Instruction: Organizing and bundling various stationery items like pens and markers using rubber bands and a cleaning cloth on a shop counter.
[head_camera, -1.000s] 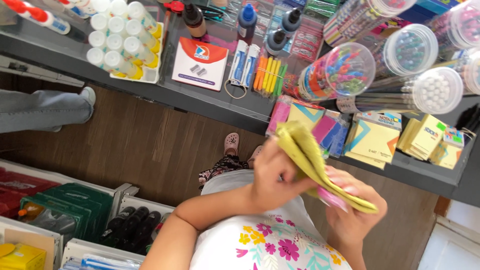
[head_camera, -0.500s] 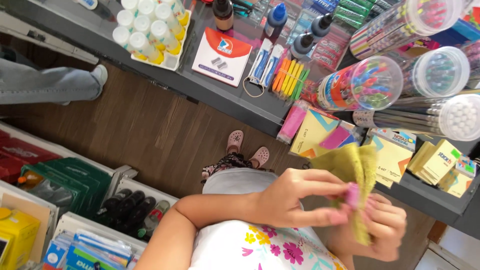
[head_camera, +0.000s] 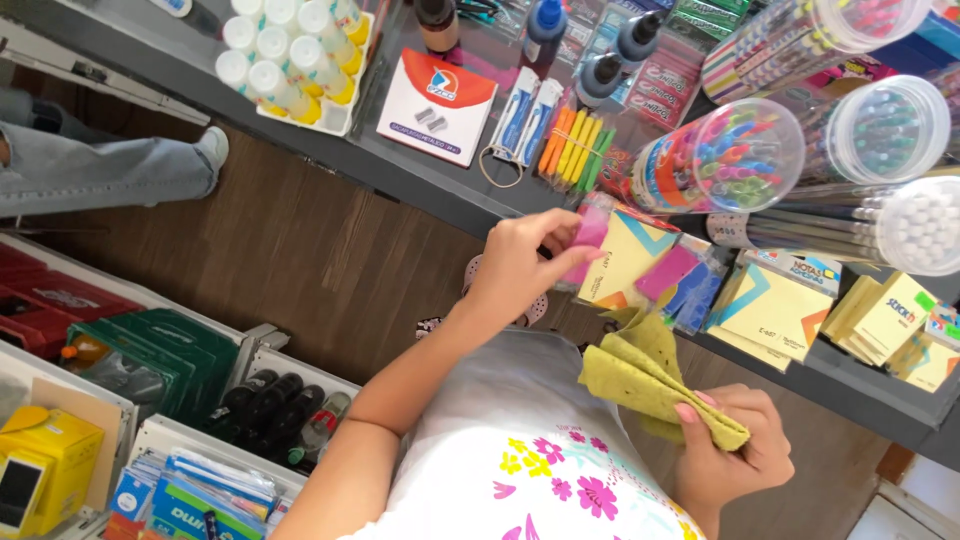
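My left hand (head_camera: 520, 268) reaches up to the edge of the grey shelf (head_camera: 400, 185) and pinches a small pink pad of sticky notes (head_camera: 588, 232). The pad is held just over the yellow sticky-note packs (head_camera: 625, 262) at the shelf front. Lower right, my right hand (head_camera: 728, 455) is closed around a folded yellow-green cloth (head_camera: 640, 372), held in front of my white floral shirt (head_camera: 540, 470). More pink and blue pads (head_camera: 680, 278) lie beside the yellow packs.
The shelf carries a tray of white-capped bottles (head_camera: 290, 60), a red-and-white box (head_camera: 437, 105), markers (head_camera: 572, 145) and clear tubs of pens (head_camera: 725, 160). Another person's jeans leg and white shoe (head_camera: 120, 165) are at left. Bins with green folders (head_camera: 150, 355) and dark bottles (head_camera: 270, 405) sit below.
My left hand has left the cloth and moved up to the shelf with the pink pad. My right hand has dropped lower, keeping the cloth alone.
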